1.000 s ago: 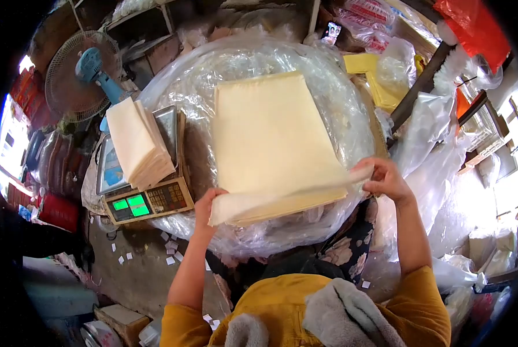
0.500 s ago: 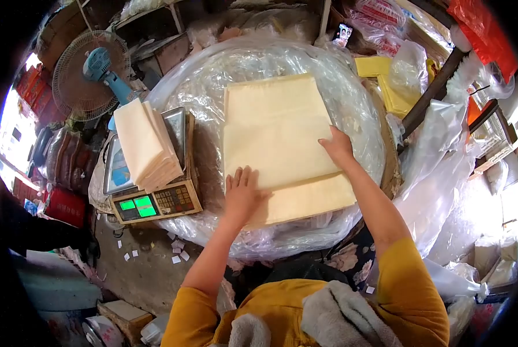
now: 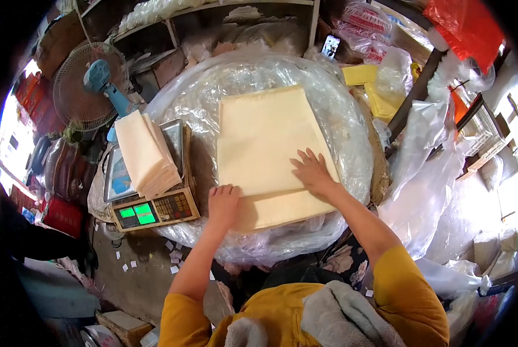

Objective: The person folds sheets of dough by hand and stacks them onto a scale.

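A stack of large cream sheets [image 3: 270, 133], paper-like or thin plastic, lies on a round surface wrapped in clear plastic film. A strip along its near side [image 3: 282, 211] is set off by a crease or sheet edge. My left hand [image 3: 223, 205] rests at the left edge of the sheets, fingers together and slightly bent, its thumb hard to see. Flat on the sheets near their right edge, my right hand [image 3: 315, 174] has its fingers spread. Neither hand visibly lifts anything.
Left of the sheets, a digital scale [image 3: 155, 208] with lit green displays carries a folded cream bundle [image 3: 146, 153]. Behind it stands a fan [image 3: 91, 87]. A phone [image 3: 330, 46], yellow packets [image 3: 380, 95] and hanging clear plastic [image 3: 423, 185] are beyond the right side.
My right hand has moved from the sheets' right edge inward and spread flat on top. My left hand has slid left to the sheets' edge. The camera view has shifted slightly.
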Motion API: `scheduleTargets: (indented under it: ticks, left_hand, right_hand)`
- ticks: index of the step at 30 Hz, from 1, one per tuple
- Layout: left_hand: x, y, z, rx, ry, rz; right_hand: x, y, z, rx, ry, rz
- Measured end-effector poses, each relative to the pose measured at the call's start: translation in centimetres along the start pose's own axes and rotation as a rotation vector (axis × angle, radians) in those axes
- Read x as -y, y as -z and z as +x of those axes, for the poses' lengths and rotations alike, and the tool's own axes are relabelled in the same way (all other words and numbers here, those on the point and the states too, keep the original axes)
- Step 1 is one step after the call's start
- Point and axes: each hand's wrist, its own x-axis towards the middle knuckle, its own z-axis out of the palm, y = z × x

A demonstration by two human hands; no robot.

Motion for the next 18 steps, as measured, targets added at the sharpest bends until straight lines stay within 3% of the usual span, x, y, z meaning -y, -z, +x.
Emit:
scheduleTargets:
  ticks: [1, 3, 5, 6, 8, 9, 11, 12, 15, 16, 17, 18]
  left_hand:
    - [0.4, 0.5, -0.2, -0.023, -0.010, 0.009]
    - [0.0, 1.8, 0.3, -0.086, -0.066, -0.017]
    - [-2.2, 4.3, 1.7, -0.159, -0.153, -0.088]
    - [-3.3, 5.9, 2.1, -0.078, -0.121, -0.130]
    - [-3.5, 6.9, 2.7, -0.444, 0.066, -0.220]
    - [-3.4, 7.0, 3.0, -0.632, 0.161, -0.264]
    - [-1.7, 4.4, 1.7, -0.621, 0.591, -0.772]
    - [-0.7, 2.6, 0.9, -0.556, 0.685, -1.010]
    - [-0.2, -2.0, -1.5, -0.539, 0.463, -1.198]
    - [-1.3, -0.3, -2.0, -0.508, 0.241, -1.155]
    - [0.0, -1.2, -3.2, -0.349, 0.160, -0.826]
    - [0.8, -0.7, -3.6, -0.215, -0.047, -0.733]
  right_hand:
    - [1.3, 1.0, 0.1, 0.069, -0.058, 0.028]
    - [5.2, 4.5, -1.0, 0.031, 0.210, 0.140]
    - [9.1, 5.9, -1.4, 0.024, 0.288, 0.323]
    - [9.3, 5.8, -0.7, 0.015, 0.282, 0.214]
    - [9.0, 5.5, 1.0, 0.002, 0.272, -0.003]
    - [8.6, 6.1, 0.4, -0.139, 0.382, 0.096]
    - [7.0, 8.7, -2.2, -0.420, 0.594, 0.292]
    - [6.5, 9.7, -3.0, -0.514, 0.693, 0.234]
    - [3.5, 5.8, -6.2, -0.433, 0.544, 0.257]
    - [2.0, 3.6, -6.9, -0.395, 0.523, 0.346]
    - [0.6, 1.3, -7.7, -0.354, 0.499, 0.439]
    - [-0.5, -0.1, -8.4, -0.287, 0.420, 0.520]
